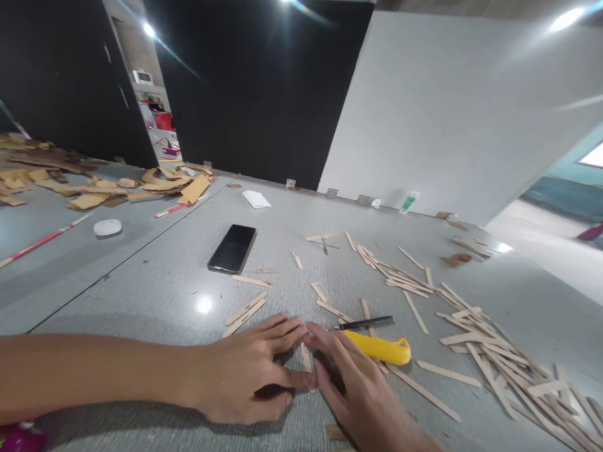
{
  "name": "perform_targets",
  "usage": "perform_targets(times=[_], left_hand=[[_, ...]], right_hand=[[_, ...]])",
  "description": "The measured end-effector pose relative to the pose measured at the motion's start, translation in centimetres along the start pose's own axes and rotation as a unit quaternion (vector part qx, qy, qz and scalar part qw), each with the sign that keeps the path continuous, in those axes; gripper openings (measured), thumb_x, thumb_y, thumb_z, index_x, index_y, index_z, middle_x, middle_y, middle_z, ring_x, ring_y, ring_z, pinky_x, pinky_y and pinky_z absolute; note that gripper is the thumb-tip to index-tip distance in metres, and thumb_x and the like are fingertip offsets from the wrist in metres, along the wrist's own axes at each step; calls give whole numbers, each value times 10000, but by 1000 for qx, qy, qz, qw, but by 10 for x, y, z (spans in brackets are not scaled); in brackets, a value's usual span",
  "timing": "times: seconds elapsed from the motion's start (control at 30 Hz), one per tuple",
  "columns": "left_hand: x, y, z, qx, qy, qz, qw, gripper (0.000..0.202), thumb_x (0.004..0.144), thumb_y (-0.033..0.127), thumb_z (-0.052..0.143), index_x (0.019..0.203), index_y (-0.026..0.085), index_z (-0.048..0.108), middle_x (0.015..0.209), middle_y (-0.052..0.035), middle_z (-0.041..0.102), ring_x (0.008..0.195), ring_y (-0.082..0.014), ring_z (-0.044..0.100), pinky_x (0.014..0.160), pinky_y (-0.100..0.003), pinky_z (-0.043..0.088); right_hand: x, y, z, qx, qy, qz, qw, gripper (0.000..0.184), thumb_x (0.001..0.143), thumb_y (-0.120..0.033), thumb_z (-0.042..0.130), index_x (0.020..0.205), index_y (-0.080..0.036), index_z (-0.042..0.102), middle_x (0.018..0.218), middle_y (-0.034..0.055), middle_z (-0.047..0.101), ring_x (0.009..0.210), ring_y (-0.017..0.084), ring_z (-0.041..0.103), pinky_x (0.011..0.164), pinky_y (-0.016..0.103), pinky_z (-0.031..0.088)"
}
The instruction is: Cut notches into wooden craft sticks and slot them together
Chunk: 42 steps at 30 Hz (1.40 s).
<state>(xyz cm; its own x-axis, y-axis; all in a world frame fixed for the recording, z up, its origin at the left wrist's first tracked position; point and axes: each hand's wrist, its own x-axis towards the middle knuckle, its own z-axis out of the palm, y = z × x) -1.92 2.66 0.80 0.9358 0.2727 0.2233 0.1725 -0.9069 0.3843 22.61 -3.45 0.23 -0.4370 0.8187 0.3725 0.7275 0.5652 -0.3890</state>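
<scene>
- L hand & R hand were low over the desk, palms down, fingertips nearly meeting; L fingers a bit spread, R thumb & index apart in a loose arch. Couldn't tell if either truly pinched anything.
- Wooden stick lay btwn them, just R of the L fingertips & L of the R thumb; long axis ran roughly near-to-far, slightly skewed. Neither hand was clearly nearer; L index tip was at its near end, other fingertips hid the far end.
- Desk: grey, finely streaked, w/ a glossy sheen.
- Just beyond R hand: yellow tool handle, smooth plastic, ridged edge (prob. a cutter, but R hand hid the rest), & a slim black pen lying crosswise.
- To the R: heap of loose sticks, flat, thin, pale wood, criss-crossed at all angles.
- Farther, L of centre: dark glossy phone, rectangular, lying flat; white case, rounded & smooth, well off to its L.
- Near the back: folded white paper; L of it, brown scraps, curled, torn-looking, papery.
- Farthest: matte black panel next to a pale grey one, both upright.
</scene>
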Motion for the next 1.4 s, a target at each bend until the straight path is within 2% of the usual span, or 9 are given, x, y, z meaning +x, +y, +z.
perform_targets(times=[0.2,0.37,0.57,0.7,0.9,1.07,1.17,1.27,1.4], left_hand=[[1,1,0,13,1,-4,1000,521,993,315,624,1513,296,597,1688,-145,415,1598,-357,328,1314,-578,251],[0,0,0,5,12,5,1000,505,987,300,624,1492,289,617,1703,-128,397,1590,-362,346,1317,-569,248],[1,1,0,12,20,9,1000,492,992,312,614,1482,274,627,1638,-151,491,1551,-358,423,1309,-566,265],[3,3,-2,14,22,13,1000,478,996,315,601,1471,268,633,1584,-167,537,1527,-358,454,1303,-571,272],[5,6,-7,15,0,18,1000,454,1002,323,586,1449,291,653,1455,-150,625,1472,-338,508,1301,-575,259],[5,6,-8,18,6,24,1000,468,991,305,598,1456,290,648,1500,-148,604,1482,-344,498,1300,-575,259],[4,5,-6,25,7,26,999,489,986,293,605,1474,297,623,1627,-146,496,1549,-352,420,1301,-584,254],[2,4,-4,22,7,23,999,514,979,277,615,1493,295,604,1713,-140,375,1583,-363,362,1301,-591,252],[2,5,-4,14,1,13,1000,508,978,281,623,1486,286,618,1715,-159,361,1581,-374,360,1300,-598,253]], right_hand=[[-3,3,0,-8,2,-22,1000,417,1052,-84,451,1427,-267,469,1309,142,719,1219,302,716,947,463,654],[-2,3,1,-3,5,-29,1000,474,1043,-64,424,1474,-258,450,1163,112,746,1160,292,742,941,464,661],[-1,9,1,-43,-51,-66,996,626,1033,-30,379,1626,-209,286,1407,173,673,1286,330,664,1042,555,609],[1,8,-2,-83,-80,-91,989,677,1001,11,338,1651,-127,209,1454,229,623,1343,356,616,1096,611,556],[1,1,-8,-73,-107,-100,987,881,836,97,331,1676,-121,177,1395,219,634,1316,361,637,1125,639,521],[0,5,-4,-46,-104,-66,991,716,981,18,342,1650,-184,187,1474,218,597,1393,345,591,1138,609,520],[0,6,-2,-29,-89,-43,995,642,1065,-65,367,1643,-227,141,1584,213,517,1486,310,510,1149,555,526],[2,4,-3,-14,-85,-20,996,663,1062,-74,404,1644,-250,141,1560,187,546,1460,278,543,1147,513,536],[3,1,-4,-13,-90,-12,996,688,1043,-63,421,1645,-247,144,1519,191,575,1420,284,583,1129,514,552]])
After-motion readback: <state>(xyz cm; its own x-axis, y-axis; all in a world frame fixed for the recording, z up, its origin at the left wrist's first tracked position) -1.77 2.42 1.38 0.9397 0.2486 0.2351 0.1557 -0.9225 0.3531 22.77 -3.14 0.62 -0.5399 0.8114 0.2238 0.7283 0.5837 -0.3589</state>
